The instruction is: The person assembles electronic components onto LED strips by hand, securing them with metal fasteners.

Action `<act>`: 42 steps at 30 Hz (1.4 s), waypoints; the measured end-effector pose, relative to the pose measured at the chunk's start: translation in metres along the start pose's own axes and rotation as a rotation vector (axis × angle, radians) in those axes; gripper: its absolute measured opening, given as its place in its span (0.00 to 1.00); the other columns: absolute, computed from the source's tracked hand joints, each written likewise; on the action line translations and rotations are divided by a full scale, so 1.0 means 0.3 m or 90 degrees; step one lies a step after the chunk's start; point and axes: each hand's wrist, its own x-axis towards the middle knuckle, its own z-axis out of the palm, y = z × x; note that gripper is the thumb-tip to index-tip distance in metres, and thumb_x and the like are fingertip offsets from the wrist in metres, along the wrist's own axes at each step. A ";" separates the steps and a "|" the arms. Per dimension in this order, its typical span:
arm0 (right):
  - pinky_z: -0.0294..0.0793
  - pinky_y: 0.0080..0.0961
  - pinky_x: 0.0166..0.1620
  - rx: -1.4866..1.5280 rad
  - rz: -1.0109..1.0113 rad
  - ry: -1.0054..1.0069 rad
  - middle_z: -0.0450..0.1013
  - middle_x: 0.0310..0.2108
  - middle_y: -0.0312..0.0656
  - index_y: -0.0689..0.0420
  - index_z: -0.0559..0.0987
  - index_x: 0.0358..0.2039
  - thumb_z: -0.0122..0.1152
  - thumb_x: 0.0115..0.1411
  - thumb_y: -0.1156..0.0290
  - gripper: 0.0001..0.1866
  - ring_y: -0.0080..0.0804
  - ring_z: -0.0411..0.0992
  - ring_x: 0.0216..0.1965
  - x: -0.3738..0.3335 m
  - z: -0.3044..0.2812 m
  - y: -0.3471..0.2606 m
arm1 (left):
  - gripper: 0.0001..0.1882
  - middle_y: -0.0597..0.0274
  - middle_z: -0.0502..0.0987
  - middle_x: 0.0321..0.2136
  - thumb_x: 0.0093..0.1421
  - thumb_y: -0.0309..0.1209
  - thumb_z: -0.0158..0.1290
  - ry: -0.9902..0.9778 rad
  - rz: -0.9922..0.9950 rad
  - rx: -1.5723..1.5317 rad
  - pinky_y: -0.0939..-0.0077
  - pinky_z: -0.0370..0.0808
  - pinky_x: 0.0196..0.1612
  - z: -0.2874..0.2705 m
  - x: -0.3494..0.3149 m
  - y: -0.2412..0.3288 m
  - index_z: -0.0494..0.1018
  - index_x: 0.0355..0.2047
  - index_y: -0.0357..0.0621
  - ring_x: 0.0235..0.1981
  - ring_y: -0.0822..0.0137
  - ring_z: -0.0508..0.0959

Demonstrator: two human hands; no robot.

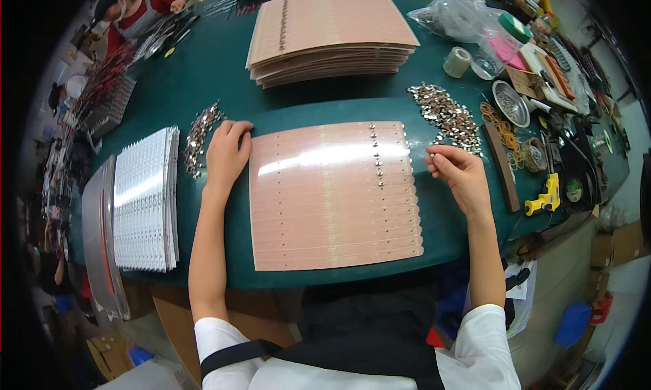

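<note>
A pinkish flat panel lies before me on the green table, scored into strips. Small holes run down both sides. Several shiny metal pieces sit in the upper part of its right-hand row of holes. My right hand, just off the panel's right edge, pinches a small metal piece between thumb and fingertips. By the panel's upper left corner rests my left hand, its fingers bent, thumb and forefinger apart, with nothing visible between them. Small metal parts are heaped in a left pile and a right pile.
A thick stack of similar panels stands at the back. Silvery sheets are stacked at left. Rubber bands, a metal bowl, a brown bar and a yellow glue gun lie at right. A co-worker sits far left.
</note>
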 end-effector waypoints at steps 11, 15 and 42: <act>0.75 0.25 0.36 -0.463 -0.215 -0.096 0.74 0.31 0.41 0.61 0.82 0.33 0.67 0.56 0.78 0.05 0.32 0.75 0.31 -0.082 0.193 0.019 | 0.08 0.59 0.77 0.35 0.61 0.26 0.54 -0.001 0.015 0.027 0.69 0.76 0.38 0.001 -0.002 -0.008 0.79 0.40 0.43 0.33 0.61 0.79; 0.77 0.28 0.36 -0.492 -0.247 -0.099 0.73 0.31 0.42 0.61 0.81 0.33 0.67 0.56 0.78 0.04 0.35 0.76 0.31 -0.085 0.199 0.034 | 0.08 0.59 0.76 0.35 0.61 0.26 0.54 0.001 0.018 0.034 0.70 0.76 0.39 -0.001 -0.004 -0.009 0.79 0.40 0.43 0.34 0.61 0.79; 0.75 0.34 0.38 -0.590 -0.294 -0.005 0.74 0.29 0.46 0.61 0.82 0.34 0.65 0.59 0.73 0.05 0.44 0.76 0.33 -0.025 0.106 -0.009 | 0.07 0.60 0.77 0.36 0.60 0.28 0.54 -0.013 -0.022 0.014 0.64 0.76 0.44 -0.008 -0.011 -0.013 0.79 0.38 0.46 0.40 0.56 0.78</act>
